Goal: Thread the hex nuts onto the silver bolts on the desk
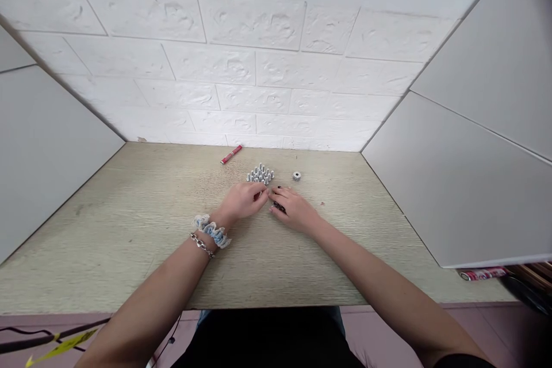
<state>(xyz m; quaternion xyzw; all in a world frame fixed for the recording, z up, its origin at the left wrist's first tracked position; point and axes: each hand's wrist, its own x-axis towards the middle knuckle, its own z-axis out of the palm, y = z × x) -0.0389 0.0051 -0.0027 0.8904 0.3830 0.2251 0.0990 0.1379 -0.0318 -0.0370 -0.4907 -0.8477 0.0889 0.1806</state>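
Observation:
My left hand [246,200] is closed, thumb and fingertips pressed together just in front of a cluster of bolts [260,172]. Whatever lies in that pinch is too small or hidden to make out. The silvery bolts stand upright close together, shanks up. My right hand [297,210] rests low over the table, fingers and thumb apart around a few small dark pieces [279,206], partly covered by it. Its fingertips come near those of my left hand. Beyond the right hand lies a small round metal piece with a dark centre [296,175].
A red marker-like stick [232,154] lies toward the back of the wooden table [150,230]. White brick-patterned wall [276,69] closes the back, with grey panels [470,172] on both sides. A red patterned tube [483,274] sits at the right edge.

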